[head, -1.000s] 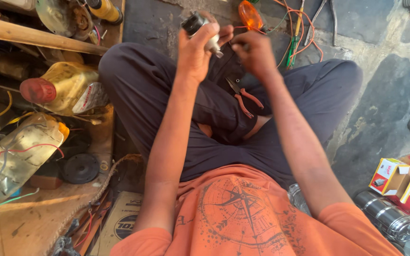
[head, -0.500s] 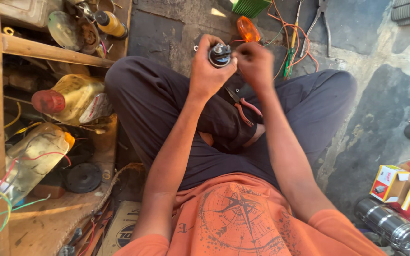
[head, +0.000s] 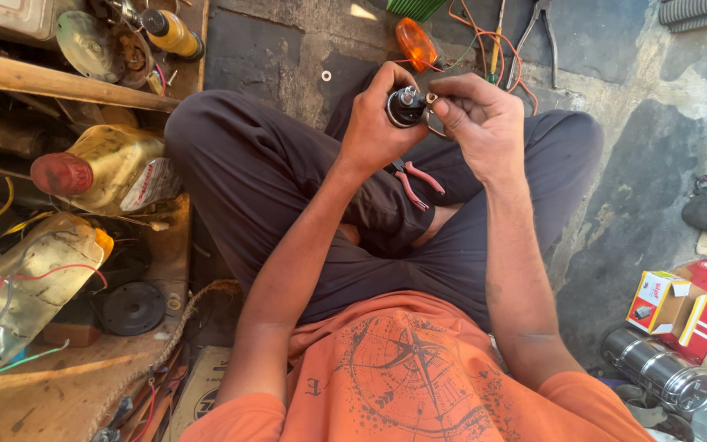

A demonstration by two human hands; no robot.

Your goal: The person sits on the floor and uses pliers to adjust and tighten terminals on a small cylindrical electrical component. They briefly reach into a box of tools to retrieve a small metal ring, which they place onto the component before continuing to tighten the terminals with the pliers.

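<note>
- The left hand [head: 378,131] is gripping a small dark cylindrical metal part [head: 407,107] above the lap.
- The right hand [head: 484,123] is pinching a thin metal ring [head: 434,115] against that part's side (fit unclear).
- Red-handled pliers [head: 415,180] are lying just below the part, unused.
- An orange oval lamp lens [head: 416,42] is waiting beyond the part; assembly seems unfinished.

- Small black cylindrical metal part [head: 407,107] between left hand [head: 376,127] and right hand [head: 484,123].
- Pink-handled pliers [head: 415,180] on lap, below hands.
- Orange oval lens [head: 416,43] beyond hands.
</note>
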